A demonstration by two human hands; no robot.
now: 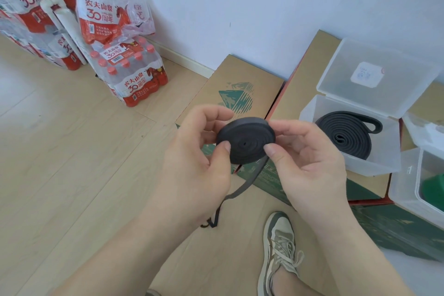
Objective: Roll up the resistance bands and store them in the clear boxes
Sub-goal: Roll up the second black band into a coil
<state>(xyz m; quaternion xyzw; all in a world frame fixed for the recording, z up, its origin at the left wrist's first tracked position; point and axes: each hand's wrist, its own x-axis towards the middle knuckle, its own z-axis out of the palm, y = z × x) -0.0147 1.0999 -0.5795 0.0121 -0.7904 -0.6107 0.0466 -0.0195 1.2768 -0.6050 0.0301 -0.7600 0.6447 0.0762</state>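
A black resistance band (pixel 246 140), wound into a tight disc, sits between my hands at the frame's middle. My left hand (pixel 197 158) pinches its left side with thumb and fingers. My right hand (pixel 305 158) pinches its right edge. The band's loose tail (pixel 242 187) hangs down toward the floor. To the right, an open clear box (pixel 382 163) holds another coiled black band (pixel 346 137), its lid (pixel 374 74) standing up behind. A second clear box (pixel 406 187) at the right edge contains something green (pixel 434 191).
The boxes stand on flat cardboard cartons (pixel 242 89) against the white wall. Packs of bottled water (pixel 134 74) are stacked at the back left on the wooden floor. My shoe (pixel 278 243) is below the hands.
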